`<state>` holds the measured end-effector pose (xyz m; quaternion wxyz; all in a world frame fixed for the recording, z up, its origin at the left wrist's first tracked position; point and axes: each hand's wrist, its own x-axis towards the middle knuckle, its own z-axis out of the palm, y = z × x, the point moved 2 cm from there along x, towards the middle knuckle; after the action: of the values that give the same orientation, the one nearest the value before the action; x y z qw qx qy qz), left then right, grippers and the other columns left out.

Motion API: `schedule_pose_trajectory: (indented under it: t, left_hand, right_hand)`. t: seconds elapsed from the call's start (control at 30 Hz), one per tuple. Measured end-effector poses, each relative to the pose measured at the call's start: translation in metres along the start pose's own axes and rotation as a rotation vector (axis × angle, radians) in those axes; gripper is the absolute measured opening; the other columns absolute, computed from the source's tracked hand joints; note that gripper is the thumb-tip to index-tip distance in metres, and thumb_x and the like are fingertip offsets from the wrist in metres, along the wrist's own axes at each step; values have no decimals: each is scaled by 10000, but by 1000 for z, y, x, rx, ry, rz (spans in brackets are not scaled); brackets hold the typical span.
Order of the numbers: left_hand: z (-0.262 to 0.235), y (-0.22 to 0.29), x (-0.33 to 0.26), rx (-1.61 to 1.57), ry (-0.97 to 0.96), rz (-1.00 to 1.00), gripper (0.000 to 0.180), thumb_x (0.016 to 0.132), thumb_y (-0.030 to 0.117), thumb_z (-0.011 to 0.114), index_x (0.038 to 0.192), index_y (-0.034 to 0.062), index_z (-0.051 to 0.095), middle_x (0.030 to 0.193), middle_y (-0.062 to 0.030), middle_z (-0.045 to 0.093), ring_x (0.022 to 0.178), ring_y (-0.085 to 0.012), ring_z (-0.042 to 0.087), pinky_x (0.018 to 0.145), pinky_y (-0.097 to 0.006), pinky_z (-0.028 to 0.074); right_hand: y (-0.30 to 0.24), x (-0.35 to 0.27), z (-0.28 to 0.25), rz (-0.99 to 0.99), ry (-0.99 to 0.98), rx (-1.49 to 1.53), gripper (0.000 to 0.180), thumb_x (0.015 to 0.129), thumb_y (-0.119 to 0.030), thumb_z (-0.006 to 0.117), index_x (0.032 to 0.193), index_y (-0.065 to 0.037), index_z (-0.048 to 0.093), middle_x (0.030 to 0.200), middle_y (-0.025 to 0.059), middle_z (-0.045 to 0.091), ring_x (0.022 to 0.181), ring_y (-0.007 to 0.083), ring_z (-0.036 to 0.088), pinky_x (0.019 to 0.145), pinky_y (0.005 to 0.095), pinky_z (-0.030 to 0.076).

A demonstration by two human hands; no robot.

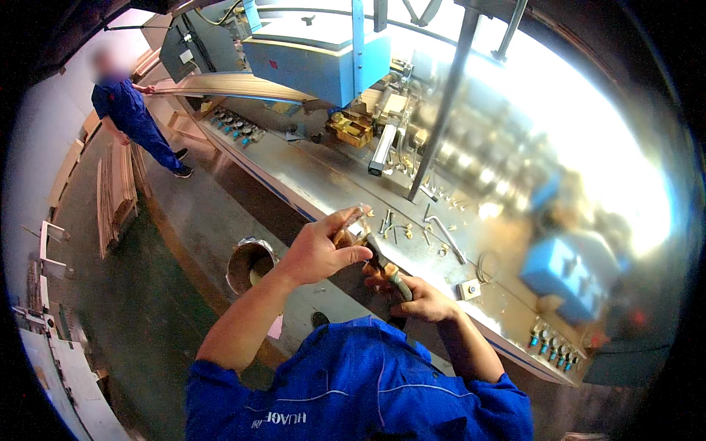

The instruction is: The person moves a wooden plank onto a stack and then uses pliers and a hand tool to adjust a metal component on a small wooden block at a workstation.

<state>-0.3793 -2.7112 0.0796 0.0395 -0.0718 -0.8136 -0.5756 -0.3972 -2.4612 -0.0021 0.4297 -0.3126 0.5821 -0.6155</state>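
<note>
Head view: left hand (318, 253) raised, forearm angled up, fingers pinched on small brass-coloured part (346, 235); right hand (419, 298) lower, fist closed round dark tool handle (397, 283), above steel machine bed (309, 176)

Two bare hands at work: left hand (318, 252), right hand (421, 296). One small brownish part (351, 229) pinched in the left; one dark-handled tool (391, 275) in the right. One steel machine bed (323, 180). One blue machine housing (316, 62) above it. One long hex key (447, 237) lying on the bed; one square metal block (469, 289) near it. Loose screws (390, 220): several, too small to count. One metal bucket (250, 263) on the floor. One other person (132, 117), far left. One stack of wooden strips (116, 195).
</note>
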Motion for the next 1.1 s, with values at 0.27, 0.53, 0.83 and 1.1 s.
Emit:
schedule_pose_trajectory:
  t: [0.27, 0.53, 0.83, 1.1]
  left_hand:
    - [-14, -3, 41, 185, 152, -83, 362, 865, 238, 801, 1152, 77, 649, 871, -78, 706, 802, -166, 681, 729, -322, 539]
    - [21, 45, 67, 1019, 91, 266, 648, 879, 566, 661, 1292, 75, 571, 923, -171, 716, 810, -361, 713, 664, -459, 562]
    - [34, 47, 51, 1054, 18, 277, 554, 901, 510, 658, 1231, 70, 603, 866, -154, 708, 771, -344, 709, 639, -448, 559]
    - [24, 47, 43, 840, -55, 209, 465, 930, 486, 644, 1158, 84, 595, 779, -155, 690, 734, -374, 698, 607, -483, 539]
  right_hand:
    - [-6, -29, -16, -10, -12, -195, 681, 778, 6, 651, 1439, -86, 516, 1537, 131, 435, 1420, 260, 399, 1171, 374, 306]
    - [-29, -44, -18, -97, 443, -406, 579, 752, -57, 665, 1321, -49, 563, 1519, 166, 415, 1416, 328, 412, 1172, 385, 321]
    - [-51, -46, -10, -189, 473, -512, 591, 731, -26, 678, 1311, -84, 583, 1454, 190, 449, 1367, 379, 448, 1141, 440, 375]
    - [-60, -39, -3, -206, 542, -492, 379, 713, 22, 579, 1072, -53, 676, 1246, 156, 552, 1213, 337, 521, 1089, 415, 389]
